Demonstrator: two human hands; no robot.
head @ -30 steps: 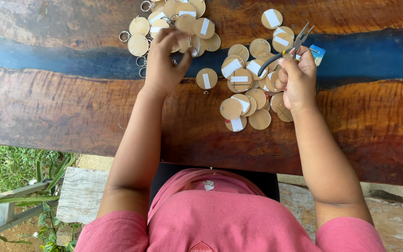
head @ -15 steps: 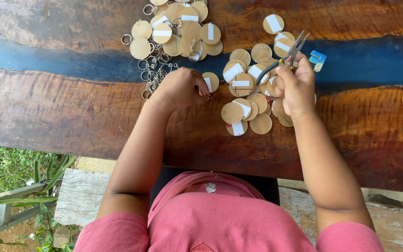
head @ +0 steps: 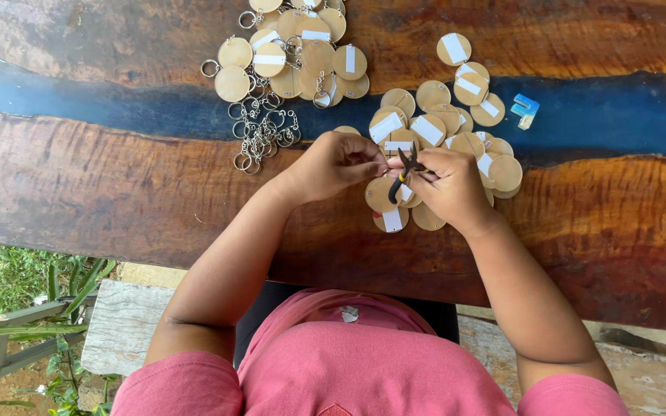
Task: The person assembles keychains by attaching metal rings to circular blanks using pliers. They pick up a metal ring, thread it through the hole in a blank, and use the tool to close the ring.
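Gripping pliers (head: 402, 171), right hand (head: 450, 185); left hand (head: 341, 162) pinching something hidden

On the table (head: 117, 185), the left hand (head: 341, 163) and right hand (head: 449, 185) meet at the near edge of a pile of discs (head: 456, 131), with the pliers (head: 402, 173) between them. A second heap of discs (head: 294, 50) lies farther back and to the left, with loose key rings (head: 260, 135) just in front of it. A small clip (head: 525, 110) sits apart, right of the nearer pile.
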